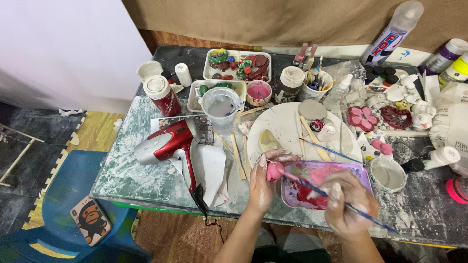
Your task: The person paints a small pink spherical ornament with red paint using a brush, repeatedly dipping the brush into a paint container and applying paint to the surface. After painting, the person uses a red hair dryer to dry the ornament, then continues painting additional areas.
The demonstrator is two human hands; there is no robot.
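My left hand (265,182) pinches a small pink clay piece (274,171) over the table's front edge. My right hand (347,202) grips a thin blue paintbrush (312,187), whose tip touches the pink piece. Both hands are dusted with white. Just beyond them lies a rectangular palette tray (358,167) smeared with pink and red paint. A round white plate (285,124) behind it carries wooden sticks, another brush and a small paint pot.
A red hair dryer (168,142) lies left of my hands, its cord over the edge. A clear cup (220,106), jars, paint bottles and trays of painted pieces crowd the back. A white bowl (387,174) sits right. A phone (90,220) rests on a blue chair.
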